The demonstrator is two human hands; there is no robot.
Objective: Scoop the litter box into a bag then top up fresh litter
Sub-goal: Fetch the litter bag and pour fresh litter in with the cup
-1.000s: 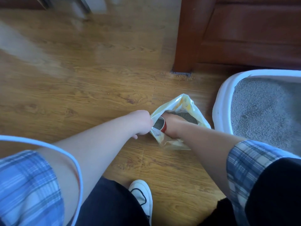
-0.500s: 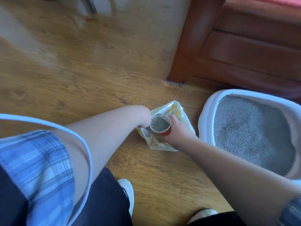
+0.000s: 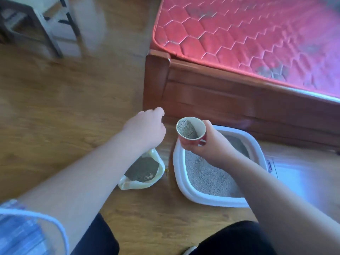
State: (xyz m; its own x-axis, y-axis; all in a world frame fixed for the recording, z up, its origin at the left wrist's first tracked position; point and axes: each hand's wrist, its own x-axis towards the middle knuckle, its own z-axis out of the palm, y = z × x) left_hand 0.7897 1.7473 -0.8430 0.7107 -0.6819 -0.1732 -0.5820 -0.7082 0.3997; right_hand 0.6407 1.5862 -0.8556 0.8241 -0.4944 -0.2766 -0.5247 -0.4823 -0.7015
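Note:
My right hand [image 3: 213, 144] grips a red paper cup [image 3: 191, 131] with a white inside, part full of grey litter, held tilted over the near left corner of the white litter box [image 3: 179, 173]. The box holds grey litter [image 3: 207, 177] and sits on the wooden floor beside the bed. A yellowish plastic bag [image 3: 143, 173] of dark grey litter lies open on the floor left of the box. My left hand [image 3: 145, 126] hovers above the bag with nothing in it, fingers loosely curled.
A wooden bed frame [image 3: 220, 100] with a red quilted mattress [image 3: 248, 34] stands right behind the box. A stool or small table with dark legs [image 3: 42, 28] is at the far left. A white lid or mat [image 3: 294, 179] lies right of the box.
My right hand lifted the filled cup out of the bag and carried it right, over the litter box. My left hand let go of the bag and rose above it.

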